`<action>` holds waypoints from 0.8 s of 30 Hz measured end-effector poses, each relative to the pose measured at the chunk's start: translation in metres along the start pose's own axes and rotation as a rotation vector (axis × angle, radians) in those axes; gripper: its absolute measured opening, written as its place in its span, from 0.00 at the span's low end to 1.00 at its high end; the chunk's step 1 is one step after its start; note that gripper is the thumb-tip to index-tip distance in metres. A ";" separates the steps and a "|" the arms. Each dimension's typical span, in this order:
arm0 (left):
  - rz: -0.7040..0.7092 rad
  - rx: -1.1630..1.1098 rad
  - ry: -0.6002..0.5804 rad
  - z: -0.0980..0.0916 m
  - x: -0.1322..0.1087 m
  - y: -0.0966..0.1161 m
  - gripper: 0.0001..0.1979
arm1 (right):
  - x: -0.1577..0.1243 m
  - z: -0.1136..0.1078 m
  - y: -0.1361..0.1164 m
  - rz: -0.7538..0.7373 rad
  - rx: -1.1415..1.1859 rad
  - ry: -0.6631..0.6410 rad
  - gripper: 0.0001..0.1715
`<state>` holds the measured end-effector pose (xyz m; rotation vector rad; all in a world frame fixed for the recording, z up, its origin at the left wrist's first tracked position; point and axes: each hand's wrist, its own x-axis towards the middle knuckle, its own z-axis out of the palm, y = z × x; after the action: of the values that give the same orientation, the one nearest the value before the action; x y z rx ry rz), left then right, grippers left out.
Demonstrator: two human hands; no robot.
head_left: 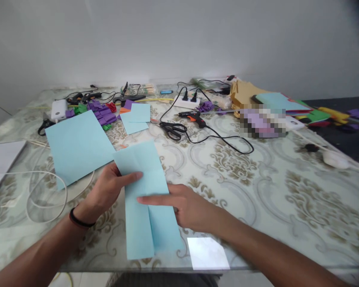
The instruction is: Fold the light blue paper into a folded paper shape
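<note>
1. Folded blue paper (139, 229) is held before the person, over the near edge of the tabletop (254, 211), left of that edge's middle; whether its lower end touches the surface, I cannot tell.
2. The left hand (107, 189) grips the paper's left side, thumb flat on the front, the other fingers mostly hidden behind.
3. The right hand (187, 205) holds the opposite side: its index finger stretches across the front onto the flap, and the rest pass out of sight behind the edge.
4. The step in hand looks like a lengthwise fold; the flap's lower edge seems to stand slightly off the layer beneath.
5. The next move seems to call for steady alignment and even pressure along the crease.
6. Toward the tabletop's left edge lies a larger blue sheet (79, 149); toward the far edge are small blue squares (140, 113), scissors (173, 130) and a glue gun (191, 116).
</note>
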<state>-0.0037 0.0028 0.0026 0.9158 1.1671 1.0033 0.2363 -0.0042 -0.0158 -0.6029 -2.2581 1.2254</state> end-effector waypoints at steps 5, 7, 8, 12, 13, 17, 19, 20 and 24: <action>0.002 0.025 -0.037 -0.001 0.003 -0.002 0.18 | 0.001 0.008 0.007 0.025 -0.082 0.039 0.24; 0.006 0.046 -0.031 -0.003 0.004 -0.002 0.17 | 0.001 0.008 0.010 0.040 -0.084 0.047 0.23; 0.008 0.052 -0.023 -0.004 0.004 -0.002 0.17 | 0.000 0.007 0.011 0.044 -0.078 0.051 0.22; 0.022 0.057 0.004 -0.008 0.003 0.001 0.19 | -0.002 0.003 0.012 -0.027 -0.113 0.037 0.22; 0.029 0.061 0.010 -0.009 0.003 0.002 0.19 | -0.003 0.003 0.013 -0.067 -0.134 0.032 0.21; 0.066 0.107 0.051 -0.014 0.006 0.003 0.18 | -0.004 0.002 0.014 -0.189 -0.143 0.026 0.15; 0.068 0.156 0.049 -0.019 0.009 0.005 0.18 | -0.004 -0.002 0.013 -0.163 -0.064 0.007 0.12; 0.056 0.196 0.034 -0.022 0.011 0.006 0.19 | -0.004 -0.005 0.012 -0.136 -0.015 -0.006 0.13; -0.027 0.332 -0.154 -0.032 0.017 0.012 0.16 | -0.004 -0.017 0.006 -0.055 0.181 0.005 0.13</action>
<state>-0.0348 0.0246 0.0042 1.2143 1.2308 0.7136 0.2508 0.0070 -0.0137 -0.4716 -2.1162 1.3797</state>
